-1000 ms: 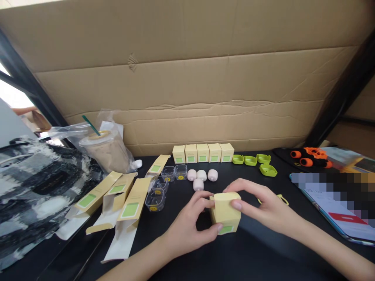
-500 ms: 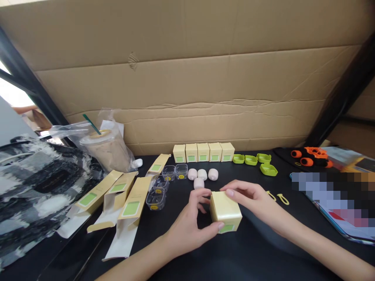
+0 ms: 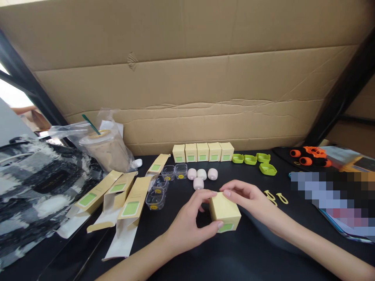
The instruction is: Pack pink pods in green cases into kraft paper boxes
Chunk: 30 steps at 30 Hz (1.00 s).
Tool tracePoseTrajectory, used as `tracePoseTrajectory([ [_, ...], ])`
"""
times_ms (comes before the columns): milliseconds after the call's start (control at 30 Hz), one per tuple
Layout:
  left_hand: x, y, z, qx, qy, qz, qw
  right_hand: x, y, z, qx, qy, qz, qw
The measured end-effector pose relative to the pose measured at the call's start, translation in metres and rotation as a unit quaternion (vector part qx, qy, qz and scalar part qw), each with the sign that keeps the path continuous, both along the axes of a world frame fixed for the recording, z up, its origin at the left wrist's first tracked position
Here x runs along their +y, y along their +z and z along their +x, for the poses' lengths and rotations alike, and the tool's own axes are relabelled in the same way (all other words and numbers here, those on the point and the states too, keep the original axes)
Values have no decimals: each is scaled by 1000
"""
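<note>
A small cream-yellow cardboard box (image 3: 225, 208) with a green label window stands on the black table between my hands. My left hand (image 3: 196, 218) grips its left side, thumb on the front face and fingers at the back top edge. My right hand (image 3: 249, 197) closes on the back and right of the box, its thumb resting on the top near the rear edge; its other fingertips are hidden behind the box. Beyond my hands lie several pale rounded earbud-like cases (image 3: 198, 183). Thin yellow-green loops (image 3: 282, 198) lie beside my right forearm.
Several matching boxes (image 3: 202, 152) stand in a row at the back, with green covers (image 3: 268, 169) to their right. Clear plastic cups (image 3: 155, 199) and opened, flattened cartons (image 3: 133, 207) are at left. A bagged drink (image 3: 107, 150) stands behind them. An orange toy car (image 3: 312, 156) sits far right.
My left fingers have moved to the right onto the back top edge of the box, close to my right thumb. The box has barely shifted.
</note>
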<state>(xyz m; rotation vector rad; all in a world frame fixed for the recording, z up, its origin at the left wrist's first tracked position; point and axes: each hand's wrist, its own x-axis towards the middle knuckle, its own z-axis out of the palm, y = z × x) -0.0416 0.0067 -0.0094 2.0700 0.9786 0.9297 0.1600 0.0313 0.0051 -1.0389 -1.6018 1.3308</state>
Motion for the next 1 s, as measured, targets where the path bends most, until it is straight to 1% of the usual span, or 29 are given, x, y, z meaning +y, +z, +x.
tracePoseTrajectory([
  [167, 1, -1, 0, -1, -3, -10, 1000, 2, -4, -1, -14, 5, 13, 1000],
  [233, 0, -1, 0, 0, -2, -15, 1000, 2, -4, 0, -38, 8, 42, 998],
  [267, 0, -1, 0, 1, -3, -16, 1000, 2, -3, 1, -61, 9, 74, 995],
  [333, 0, -1, 1, 1, -2, -17, 1000, 1, 2, 5, -132, 20, 170, 976],
  [400, 0, 0, 1, 0, 1, -18, 1000, 1, 9, 11, -209, 49, 270, 939],
  [433, 0, 0, 1, -2, 3, -18, 1000, 1, 13, 14, -238, 70, 303, 920],
  [467, 0, 0, 1, -3, 5, -18, 1000, 1, 16, 16, -259, 93, 320, 906],
  [533, 0, 0, 1, -4, 7, -19, 1000, 1, 20, 20, -275, 127, 321, 897],
  [700, -1, -1, 1, 0, -1, -28, 1000, 0, 19, 19, -258, 159, 266, 915],
  [800, 0, -5, 0, -8, -3, -33, 999, 1, 21, 20, -256, 179, 271, 910],
  [833, 0, -7, 0, -17, -2, -37, 999, 4, 23, 23, -255, 175, 285, 907],
  [900, 2, -11, -1, -33, 0, -49, 998, 14, 30, 31, -253, 142, 323, 901],
  [933, 2, -13, -1, -34, 0, -58, 998, 22, 34, 37, -255, 112, 341, 898],
  [1000, 2, -14, -1, -13, -1, -78, 997, 41, 42, 49, -266, 31, 370, 890],
])
